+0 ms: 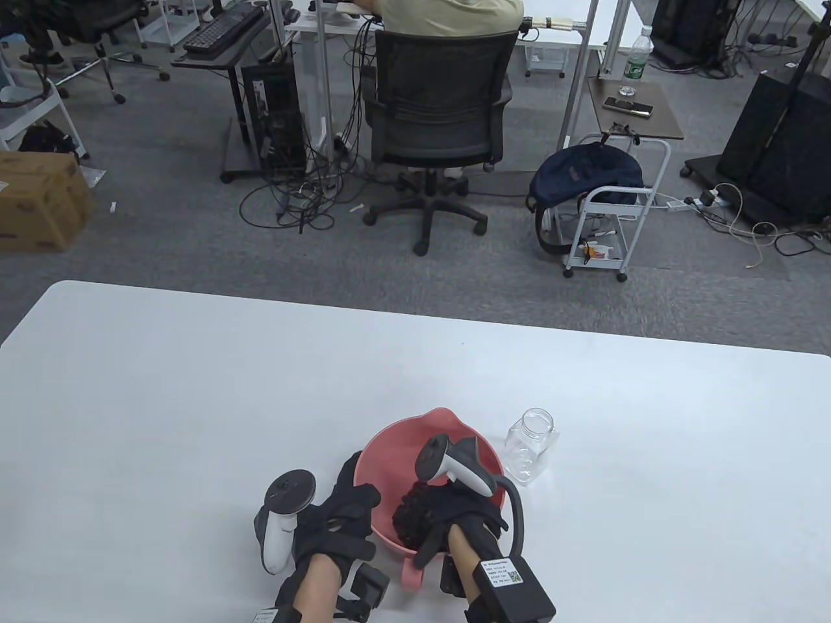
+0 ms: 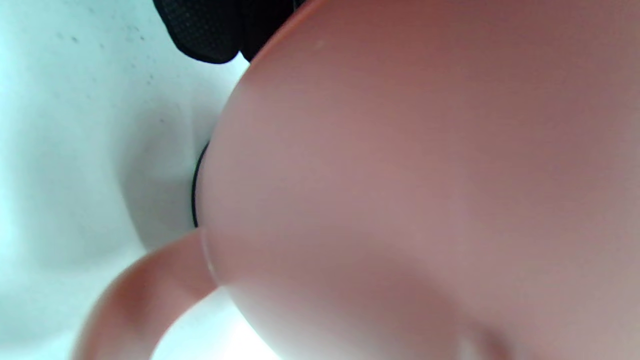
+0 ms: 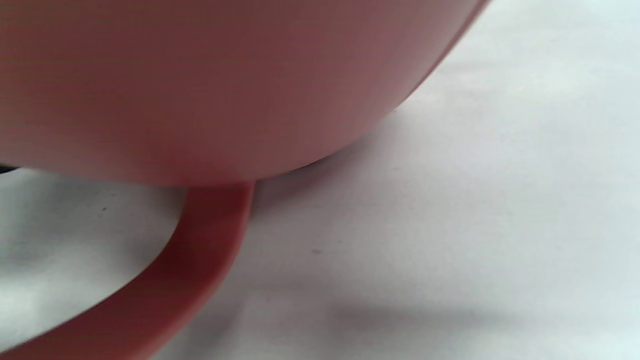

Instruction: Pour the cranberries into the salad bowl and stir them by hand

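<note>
The pink salad bowl (image 1: pixel 454 433) stands near the table's front edge, its handle (image 1: pixel 414 574) pointing toward me. My left hand (image 1: pixel 347 509) cups the bowl's left outer wall, fingers curved round it. My right hand (image 1: pixel 425 516) reaches down inside the bowl, its fingers among the dark cranberries (image 1: pixel 401 531); glove and berries blend together. The left wrist view is filled by the bowl's wall (image 2: pixel 425 175) and handle (image 2: pixel 145 290), with gloved fingertips (image 2: pixel 210 30) at the top. Only the bowl (image 3: pixel 200 75) and its handle (image 3: pixel 200 250) appear in the right wrist view.
An empty clear plastic jar (image 1: pixel 529 446) stands upright just right of the bowl, lid off. The white table (image 1: pixel 195 402) stretches left, right and behind. Beyond its far edge are an office chair (image 1: pixel 435 123), a seated person and a small cart (image 1: pixel 607 214).
</note>
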`<state>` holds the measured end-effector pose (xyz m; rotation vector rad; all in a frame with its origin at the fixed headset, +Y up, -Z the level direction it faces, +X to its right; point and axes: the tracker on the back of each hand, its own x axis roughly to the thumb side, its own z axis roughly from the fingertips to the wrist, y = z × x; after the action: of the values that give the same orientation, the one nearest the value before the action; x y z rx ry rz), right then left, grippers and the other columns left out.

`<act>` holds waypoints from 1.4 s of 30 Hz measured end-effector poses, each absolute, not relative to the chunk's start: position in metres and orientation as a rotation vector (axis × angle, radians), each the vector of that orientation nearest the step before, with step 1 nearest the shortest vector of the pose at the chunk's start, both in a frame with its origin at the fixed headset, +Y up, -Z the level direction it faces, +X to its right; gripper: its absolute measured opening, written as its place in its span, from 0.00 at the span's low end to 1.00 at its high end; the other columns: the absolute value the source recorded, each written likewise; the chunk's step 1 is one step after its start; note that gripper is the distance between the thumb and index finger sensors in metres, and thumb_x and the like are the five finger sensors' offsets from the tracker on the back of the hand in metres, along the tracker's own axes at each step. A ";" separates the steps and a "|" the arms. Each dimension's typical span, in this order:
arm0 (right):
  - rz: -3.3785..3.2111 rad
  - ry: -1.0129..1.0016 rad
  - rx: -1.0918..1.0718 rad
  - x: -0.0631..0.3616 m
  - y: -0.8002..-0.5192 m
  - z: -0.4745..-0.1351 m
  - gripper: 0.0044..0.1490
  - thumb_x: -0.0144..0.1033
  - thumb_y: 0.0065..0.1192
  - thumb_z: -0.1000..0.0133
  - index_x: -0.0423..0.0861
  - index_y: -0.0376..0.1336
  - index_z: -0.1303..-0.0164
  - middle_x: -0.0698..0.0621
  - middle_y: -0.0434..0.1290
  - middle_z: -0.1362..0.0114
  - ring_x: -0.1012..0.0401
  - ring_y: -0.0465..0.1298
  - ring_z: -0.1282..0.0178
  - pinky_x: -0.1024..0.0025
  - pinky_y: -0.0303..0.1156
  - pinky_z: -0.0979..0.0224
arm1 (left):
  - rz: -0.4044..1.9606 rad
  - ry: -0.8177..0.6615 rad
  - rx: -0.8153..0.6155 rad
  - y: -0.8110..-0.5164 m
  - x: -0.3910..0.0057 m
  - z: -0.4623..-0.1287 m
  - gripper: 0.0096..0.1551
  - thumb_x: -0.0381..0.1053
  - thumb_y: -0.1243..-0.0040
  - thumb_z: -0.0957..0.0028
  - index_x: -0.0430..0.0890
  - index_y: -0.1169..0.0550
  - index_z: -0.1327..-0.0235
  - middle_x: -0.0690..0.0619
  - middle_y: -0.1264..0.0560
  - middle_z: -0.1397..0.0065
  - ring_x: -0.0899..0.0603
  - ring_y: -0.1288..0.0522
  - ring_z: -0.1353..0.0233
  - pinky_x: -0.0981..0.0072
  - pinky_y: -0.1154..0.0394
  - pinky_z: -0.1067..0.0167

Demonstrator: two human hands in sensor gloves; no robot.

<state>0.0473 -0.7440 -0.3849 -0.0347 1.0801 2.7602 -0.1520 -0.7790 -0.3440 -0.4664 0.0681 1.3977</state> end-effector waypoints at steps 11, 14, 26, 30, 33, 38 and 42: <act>2.749 1.103 0.012 0.045 -0.743 -0.386 0.30 0.78 0.62 0.53 0.84 0.68 0.39 0.78 0.76 0.24 0.80 0.83 0.34 0.84 0.86 0.36 | 1.436 0.031 -0.478 -0.781 -0.151 -0.345 0.43 0.57 0.53 0.36 0.62 0.57 0.13 0.46 0.50 0.09 0.31 0.44 0.15 0.40 0.38 0.22; 2.724 1.080 0.045 0.046 -0.741 -0.385 0.34 0.78 0.63 0.55 0.86 0.65 0.36 0.80 0.76 0.22 0.83 0.83 0.30 0.72 0.81 0.22 | 1.456 0.007 -0.475 -0.781 -0.150 -0.345 0.43 0.57 0.53 0.36 0.62 0.58 0.14 0.45 0.51 0.09 0.30 0.45 0.15 0.40 0.39 0.22; 2.704 1.098 0.058 0.046 -0.742 -0.386 0.37 0.77 0.67 0.57 0.90 0.61 0.33 0.89 0.58 0.13 0.78 0.58 0.08 0.60 0.71 0.13 | 1.456 -0.013 -0.504 -0.780 -0.151 -0.347 0.44 0.56 0.51 0.37 0.61 0.59 0.15 0.45 0.52 0.09 0.29 0.46 0.15 0.39 0.39 0.22; 2.716 1.089 0.046 0.046 -0.742 -0.385 0.36 0.76 0.66 0.54 0.91 0.61 0.33 0.83 0.50 0.09 0.74 0.53 0.07 0.58 0.68 0.12 | 1.432 -0.002 -0.498 -0.778 -0.152 -0.346 0.44 0.56 0.51 0.37 0.61 0.58 0.15 0.45 0.51 0.09 0.30 0.45 0.15 0.40 0.38 0.22; 2.721 1.084 0.033 0.047 -0.743 -0.384 0.35 0.76 0.65 0.53 0.92 0.59 0.33 0.78 0.43 0.08 0.70 0.52 0.06 0.58 0.67 0.12 | 1.423 -0.004 -0.503 -0.777 -0.151 -0.347 0.44 0.56 0.51 0.37 0.61 0.58 0.15 0.47 0.51 0.09 0.30 0.45 0.15 0.40 0.38 0.22; 2.739 1.098 0.002 0.045 -0.743 -0.386 0.40 0.76 0.62 0.48 0.87 0.52 0.26 0.72 0.38 0.08 0.56 0.54 0.08 0.58 0.69 0.16 | 1.441 -0.012 -0.537 -0.779 -0.152 -0.350 0.44 0.57 0.51 0.36 0.61 0.59 0.15 0.46 0.52 0.09 0.30 0.46 0.15 0.41 0.39 0.22; 2.747 1.107 -0.038 0.046 -0.745 -0.386 0.45 0.76 0.60 0.45 0.79 0.46 0.19 0.64 0.37 0.08 0.51 0.57 0.12 0.61 0.69 0.18 | 1.443 0.000 -0.526 -0.780 -0.152 -0.349 0.44 0.56 0.51 0.37 0.61 0.58 0.15 0.47 0.52 0.09 0.30 0.46 0.15 0.40 0.39 0.22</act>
<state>0.0457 -0.7448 -0.3857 -0.0383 1.1069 2.7467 -0.1523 -0.7800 -0.3494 -0.5262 0.0004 1.4429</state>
